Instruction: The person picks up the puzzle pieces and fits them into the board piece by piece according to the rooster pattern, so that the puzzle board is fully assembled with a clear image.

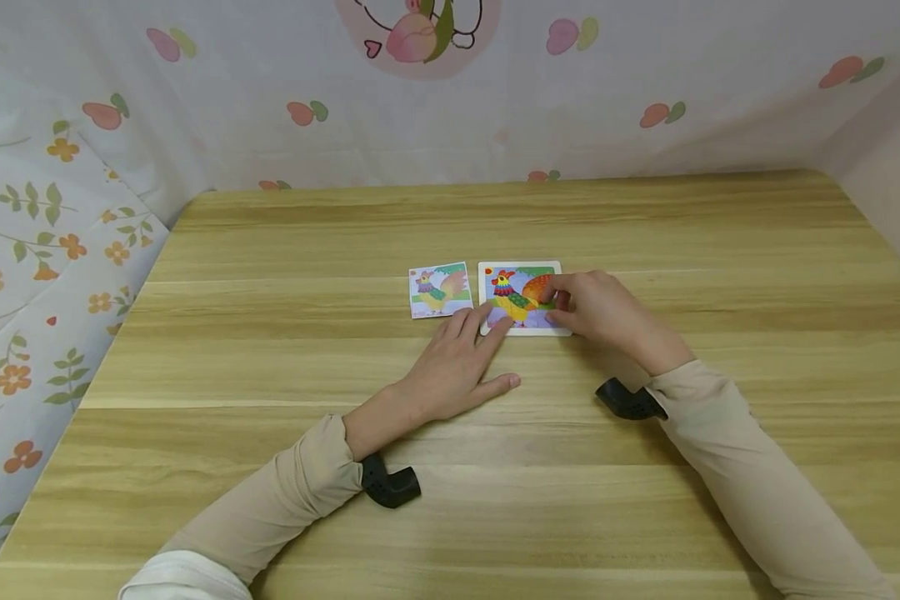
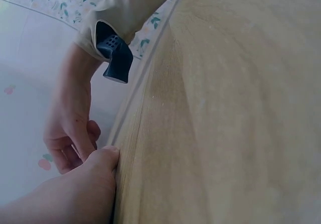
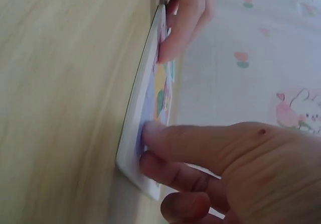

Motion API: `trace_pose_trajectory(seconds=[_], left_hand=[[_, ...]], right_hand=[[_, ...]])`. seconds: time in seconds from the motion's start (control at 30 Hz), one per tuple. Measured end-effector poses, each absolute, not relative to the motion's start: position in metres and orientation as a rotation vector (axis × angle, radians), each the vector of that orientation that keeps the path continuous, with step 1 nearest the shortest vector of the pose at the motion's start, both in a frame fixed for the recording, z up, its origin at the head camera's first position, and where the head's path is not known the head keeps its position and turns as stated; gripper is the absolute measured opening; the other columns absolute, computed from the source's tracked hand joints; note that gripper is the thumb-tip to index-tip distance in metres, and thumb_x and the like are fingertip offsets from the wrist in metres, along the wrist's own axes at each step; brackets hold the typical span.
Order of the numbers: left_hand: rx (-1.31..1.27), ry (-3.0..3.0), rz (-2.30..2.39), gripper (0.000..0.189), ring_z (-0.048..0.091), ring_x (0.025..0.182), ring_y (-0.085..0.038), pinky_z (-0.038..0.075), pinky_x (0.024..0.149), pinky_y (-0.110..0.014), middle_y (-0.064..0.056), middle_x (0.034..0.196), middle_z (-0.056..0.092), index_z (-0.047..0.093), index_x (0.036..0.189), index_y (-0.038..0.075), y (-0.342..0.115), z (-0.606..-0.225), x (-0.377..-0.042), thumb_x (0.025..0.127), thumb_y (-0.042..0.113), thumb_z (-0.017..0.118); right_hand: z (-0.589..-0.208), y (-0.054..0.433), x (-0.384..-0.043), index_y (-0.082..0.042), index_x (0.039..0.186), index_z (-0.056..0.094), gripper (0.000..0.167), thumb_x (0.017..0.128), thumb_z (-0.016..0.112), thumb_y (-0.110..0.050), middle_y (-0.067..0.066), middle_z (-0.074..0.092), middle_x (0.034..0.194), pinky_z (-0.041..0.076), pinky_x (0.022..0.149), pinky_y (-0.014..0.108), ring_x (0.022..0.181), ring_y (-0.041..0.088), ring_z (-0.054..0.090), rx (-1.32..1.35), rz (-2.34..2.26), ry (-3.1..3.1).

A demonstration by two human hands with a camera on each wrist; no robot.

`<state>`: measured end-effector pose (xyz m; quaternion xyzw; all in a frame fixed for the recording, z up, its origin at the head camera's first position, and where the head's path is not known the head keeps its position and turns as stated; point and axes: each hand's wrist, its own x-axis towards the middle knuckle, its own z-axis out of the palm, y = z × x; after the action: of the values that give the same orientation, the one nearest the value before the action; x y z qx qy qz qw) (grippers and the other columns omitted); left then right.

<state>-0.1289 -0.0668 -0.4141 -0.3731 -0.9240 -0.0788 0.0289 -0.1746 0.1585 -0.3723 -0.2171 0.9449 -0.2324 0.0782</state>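
Note:
A rooster jigsaw puzzle (image 1: 521,293) in a white-rimmed tray (image 1: 521,332) lies on the table. My left hand (image 1: 450,362) lies palm down at its lower left corner, fingers outstretched, two fingertips on the puzzle and the thumb spread out over the wood. At the puzzle's right side is my right hand (image 1: 607,312), thumb and fingers bent with the tips on its surface, hiding that part. In the right wrist view the thumb (image 3: 200,143) and a finger (image 3: 175,174) touch the puzzle near the tray's end; I cannot tell whether they pinch a piece.
Just left of the tray lies a paler rooster picture card (image 1: 440,292). The wooden table (image 1: 270,250) reaches back to a patterned cloth (image 1: 495,125), with a flowered one (image 1: 52,317) at the left. Black wrist mounts (image 1: 392,485) stick out from both sleeves.

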Motion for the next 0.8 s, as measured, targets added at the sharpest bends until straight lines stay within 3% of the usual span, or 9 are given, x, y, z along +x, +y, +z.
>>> trace_pose_trajectory(seconds=[0.3,0.8], left_hand=[[-1.157,-2.844,-0.264,0.07,0.03,0.126,-0.031,0.03,0.103,-0.046,-0.018,0.144,0.026,0.032,0.144,0.01,-0.0657,-0.4143,-0.1302,0.092,0.056,0.042],[-1.155,-2.839,-0.295,0.07,0.03,0.126,-0.031,0.028,0.104,-0.045,-0.018,0.144,0.027,0.033,0.143,0.011,-0.0684,-0.4163,-0.1286,0.091,0.057,0.042]], right_hand=[[-0.3755,0.1657,-0.1787,-0.004,0.095,0.061,0.013,0.084,0.067,-0.008,0.005,0.054,0.075,0.037,0.055,0.029,0.062,0.018,0.045,-0.59,-0.795,2.761],[-0.3781,0.162,-0.1781,0.001,0.099,0.054,0.017,0.084,0.063,-0.001,0.006,0.05,0.074,0.038,0.053,0.026,0.058,0.016,0.044,-0.623,-0.844,2.68]])
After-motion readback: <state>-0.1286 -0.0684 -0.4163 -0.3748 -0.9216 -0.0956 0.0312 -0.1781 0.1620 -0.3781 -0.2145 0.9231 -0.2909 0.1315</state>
